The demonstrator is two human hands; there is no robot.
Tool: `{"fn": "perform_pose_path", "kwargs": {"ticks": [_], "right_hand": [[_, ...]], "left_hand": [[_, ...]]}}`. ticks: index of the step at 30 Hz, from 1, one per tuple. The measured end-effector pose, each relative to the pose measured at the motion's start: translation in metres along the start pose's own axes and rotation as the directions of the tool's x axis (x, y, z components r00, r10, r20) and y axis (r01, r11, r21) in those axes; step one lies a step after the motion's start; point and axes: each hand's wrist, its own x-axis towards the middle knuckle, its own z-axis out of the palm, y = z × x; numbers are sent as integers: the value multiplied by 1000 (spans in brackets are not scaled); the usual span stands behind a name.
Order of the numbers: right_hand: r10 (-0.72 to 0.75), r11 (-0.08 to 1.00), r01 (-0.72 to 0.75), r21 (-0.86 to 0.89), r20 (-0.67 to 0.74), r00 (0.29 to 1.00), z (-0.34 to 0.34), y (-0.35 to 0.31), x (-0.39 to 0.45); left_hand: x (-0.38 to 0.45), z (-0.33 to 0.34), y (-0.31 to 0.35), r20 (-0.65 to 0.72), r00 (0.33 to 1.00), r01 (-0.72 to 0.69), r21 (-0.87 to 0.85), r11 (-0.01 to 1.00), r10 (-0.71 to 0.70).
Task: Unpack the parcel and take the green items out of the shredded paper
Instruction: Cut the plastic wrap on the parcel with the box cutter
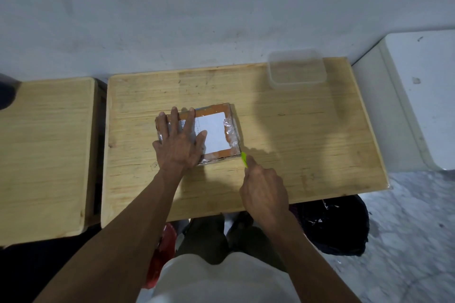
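A small brown cardboard parcel wrapped in clear tape, with a white label on top, lies in the middle of the wooden table. My left hand lies flat on the parcel's left half, fingers spread. My right hand is closed around a bright green cutter, whose tip touches the parcel's near right corner. The parcel is closed, so its contents are hidden.
A clear plastic container stands empty at the table's far right corner. A second wooden table sits to the left across a narrow gap. A white wall is behind, a white ledge at the right, and a dark bag on the floor.
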Motion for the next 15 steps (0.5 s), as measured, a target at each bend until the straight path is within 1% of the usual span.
{"fn": "perform_pose_path", "kwargs": {"ticks": [4, 7, 10, 15], "right_hand": [[-28, 1000, 28, 3, -16, 999, 0, 6, -1], [-8, 1000, 9, 14, -21, 1000, -1, 7, 2], [32, 999, -32, 36, 3, 999, -6, 11, 3], [41, 998, -43, 51, 45, 998, -18, 18, 9]], "left_hand": [[0, 0, 0, 5, 1000, 5, 13, 1000, -5], [0, 0, 1, 20, 1000, 4, 4, 1000, -4], [0, -2, 0, 27, 1000, 0, 6, 1000, 0], [1, -6, -1, 45, 999, -11, 8, 1000, 10]]}}
